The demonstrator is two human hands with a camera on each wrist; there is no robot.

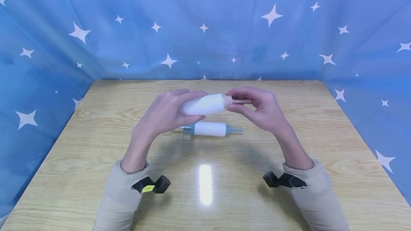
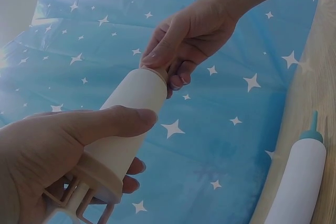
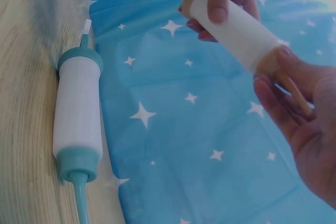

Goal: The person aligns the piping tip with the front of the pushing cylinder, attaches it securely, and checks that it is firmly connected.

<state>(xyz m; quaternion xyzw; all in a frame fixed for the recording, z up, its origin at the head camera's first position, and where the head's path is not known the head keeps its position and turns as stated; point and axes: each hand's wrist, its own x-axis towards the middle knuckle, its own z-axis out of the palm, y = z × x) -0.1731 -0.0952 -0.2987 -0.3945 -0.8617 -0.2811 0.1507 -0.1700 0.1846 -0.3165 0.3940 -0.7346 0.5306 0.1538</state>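
Observation:
A white syringe-like tube (image 1: 205, 105) with beige ends is held level above the table, between both hands. My left hand (image 1: 168, 111) grips its body near the rear end, where a beige collar (image 2: 97, 174) with open loops shows in the left wrist view. With thumb and fingers, my right hand (image 1: 258, 107) pinches the beige cap (image 3: 269, 61) at the front end. A thin beige nozzle (image 3: 293, 94) runs from that cap past the right palm. On the table just below lies a second white tube (image 1: 210, 129) with teal ends and a teal nozzle, touched by neither hand.
A light wood table (image 1: 96, 134) spreads beneath the hands. Blue cloth (image 1: 205, 42) with white stars hangs along its back and both sides. Each sleeve carries a black wrist camera (image 1: 162, 184). A bright reflection lies on the tabletop near the front.

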